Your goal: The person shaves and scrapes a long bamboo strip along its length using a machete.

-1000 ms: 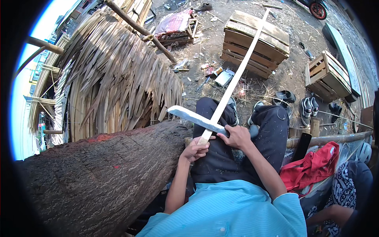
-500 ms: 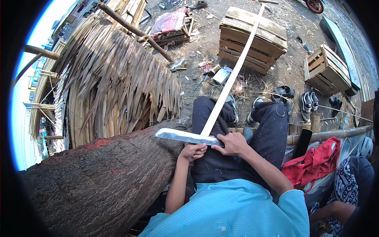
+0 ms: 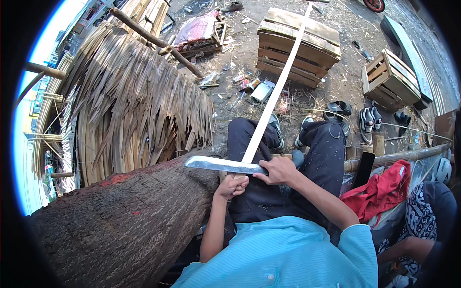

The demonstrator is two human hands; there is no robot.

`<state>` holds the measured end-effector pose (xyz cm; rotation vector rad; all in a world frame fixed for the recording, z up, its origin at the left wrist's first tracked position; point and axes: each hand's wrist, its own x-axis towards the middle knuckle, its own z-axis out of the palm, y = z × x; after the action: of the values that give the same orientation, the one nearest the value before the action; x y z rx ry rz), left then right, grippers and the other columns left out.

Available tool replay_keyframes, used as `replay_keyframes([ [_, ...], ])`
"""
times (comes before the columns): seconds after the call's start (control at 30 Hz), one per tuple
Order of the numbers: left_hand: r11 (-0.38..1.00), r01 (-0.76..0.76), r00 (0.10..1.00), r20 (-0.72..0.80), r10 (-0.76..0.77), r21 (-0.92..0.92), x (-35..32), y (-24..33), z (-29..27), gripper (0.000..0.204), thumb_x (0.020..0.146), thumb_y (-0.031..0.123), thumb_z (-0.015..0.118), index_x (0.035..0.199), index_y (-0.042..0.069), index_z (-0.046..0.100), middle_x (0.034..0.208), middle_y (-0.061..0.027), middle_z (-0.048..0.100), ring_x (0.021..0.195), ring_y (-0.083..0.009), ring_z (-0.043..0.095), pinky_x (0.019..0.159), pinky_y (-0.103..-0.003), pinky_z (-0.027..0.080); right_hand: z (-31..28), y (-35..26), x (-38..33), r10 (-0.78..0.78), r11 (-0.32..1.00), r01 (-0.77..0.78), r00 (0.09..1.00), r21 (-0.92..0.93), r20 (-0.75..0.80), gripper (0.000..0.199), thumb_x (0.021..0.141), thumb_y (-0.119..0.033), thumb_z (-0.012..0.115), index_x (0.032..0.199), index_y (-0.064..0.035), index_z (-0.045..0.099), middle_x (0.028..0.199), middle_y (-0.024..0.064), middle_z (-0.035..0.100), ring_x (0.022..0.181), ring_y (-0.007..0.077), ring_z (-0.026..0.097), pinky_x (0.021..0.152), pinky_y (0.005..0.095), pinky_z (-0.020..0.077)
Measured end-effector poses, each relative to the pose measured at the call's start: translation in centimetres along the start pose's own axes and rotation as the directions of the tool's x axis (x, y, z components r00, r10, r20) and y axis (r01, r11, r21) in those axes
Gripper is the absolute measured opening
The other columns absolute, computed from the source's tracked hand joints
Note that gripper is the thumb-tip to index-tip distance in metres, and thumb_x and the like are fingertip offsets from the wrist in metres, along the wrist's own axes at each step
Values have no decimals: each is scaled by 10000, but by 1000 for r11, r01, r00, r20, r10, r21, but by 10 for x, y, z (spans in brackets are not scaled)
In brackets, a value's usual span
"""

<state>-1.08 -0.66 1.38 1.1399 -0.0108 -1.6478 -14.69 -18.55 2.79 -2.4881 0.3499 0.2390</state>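
Observation:
My left hand [image 3: 232, 186] is closed in a fist round the near end of a long pale strip of wood or bamboo [image 3: 276, 93]. The strip runs up over my left thigh and away, crossing above a wooden crate. Lying across the strip, just beyond my left fist, is the broad metal blade of a large knife [image 3: 211, 163], its tip pointing left. My right hand [image 3: 279, 171] grips the knife at its right end; the fingers hide the handle. Small pale shavings dot my dark trousers [image 3: 317, 180].
A thick dark log [image 3: 129, 216] lies close at my left, beside a stack of dry leaf thatch [image 3: 139, 96]. Ahead stands the slatted crate [image 3: 293, 60], with a smaller crate [image 3: 391, 79] to its right. A red cloth [image 3: 379, 192], a phone [image 3: 365, 169] and another person's arm [image 3: 406, 248] are at right.
The blade has turned slightly and lies more level across the strip. Both hands keep their hold, and the whole view has shifted a little.

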Motion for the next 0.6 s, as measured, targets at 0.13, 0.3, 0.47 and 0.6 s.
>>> replay_keyframes([
  [0.13, 997, -69, 996, 65, 68, 19, 1, 6, 10, 403, 869, 54, 546, 1249, -3, 425, 641, 12, 439, 396, 7, 258, 315, -147, 230, -5, 22, 16, 226, 970, -217, 971, 110, -81, 563, 832, -568, 471, 900, -28, 616, 685, 209, 620, 672, 367, 633, 603, 446, 512],
  [0.3, 996, -70, 997, 26, 72, -54, -1, 2, 3, 194, 872, 43, 538, 1061, 14, 504, 638, 11, 450, 384, 5, 265, 313, -150, 228, -11, -3, 8, 100, 990, -102, 995, 101, 26, 586, 846, -560, 456, 918, -1, 614, 742, 230, 627, 730, 379, 634, 674, 461, 511],
  [0.47, 998, 30, 999, -32, -32, -52, 1, -4, -5, 169, 856, 49, 552, 1011, 27, 490, 645, 7, 424, 410, 0, 272, 327, -148, 225, -3, -11, -2, 54, 991, -67, 993, 117, 105, 601, 826, -598, 447, 960, -45, 640, 753, 215, 637, 746, 369, 638, 680, 455, 514],
  [0.6, 994, -58, 998, 5, 58, -92, 7, 0, 0, 187, 834, 8, 566, 969, 60, 448, 650, 18, 414, 434, -5, 290, 337, -146, 219, 2, -2, 1, 108, 986, -115, 992, 117, 65, 617, 811, -616, 450, 959, -51, 649, 768, 211, 639, 759, 363, 638, 688, 440, 513],
])
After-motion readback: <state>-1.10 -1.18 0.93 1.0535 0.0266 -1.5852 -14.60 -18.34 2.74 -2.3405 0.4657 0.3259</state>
